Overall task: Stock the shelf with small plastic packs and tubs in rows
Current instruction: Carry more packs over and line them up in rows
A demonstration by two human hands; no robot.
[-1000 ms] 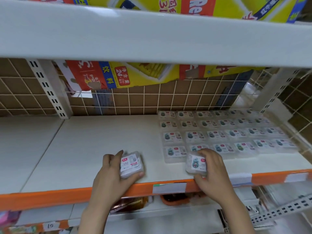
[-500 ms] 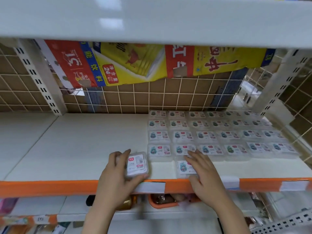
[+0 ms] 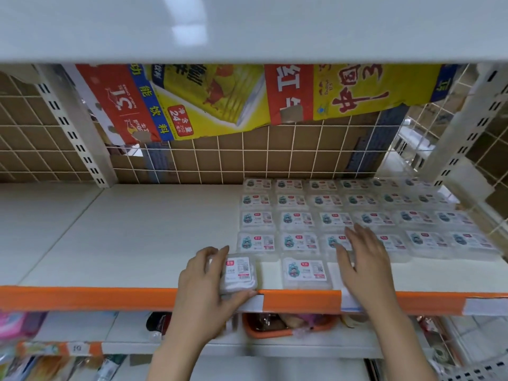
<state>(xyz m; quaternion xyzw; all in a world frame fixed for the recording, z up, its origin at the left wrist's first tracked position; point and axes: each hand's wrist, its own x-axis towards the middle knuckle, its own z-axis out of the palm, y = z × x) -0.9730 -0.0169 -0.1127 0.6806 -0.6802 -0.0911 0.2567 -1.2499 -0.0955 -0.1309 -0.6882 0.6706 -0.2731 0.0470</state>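
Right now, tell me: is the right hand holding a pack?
No: the right hand lies open over the rows, while the left hand grips a pack.

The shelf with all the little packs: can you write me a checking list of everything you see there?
Surface: white shelf board with orange front edge, mostly bare on the left.
Job's things: clear plastic packs in rows at back right; one lone pack in front.
Clutter: orange basket on the shelf below.
Hands: left hand grips a stack of packs; right hand open, fingers spread over the rows.
Cables: nothing seen.
Surroundings: wire grid back, red-and-yellow cardboard.
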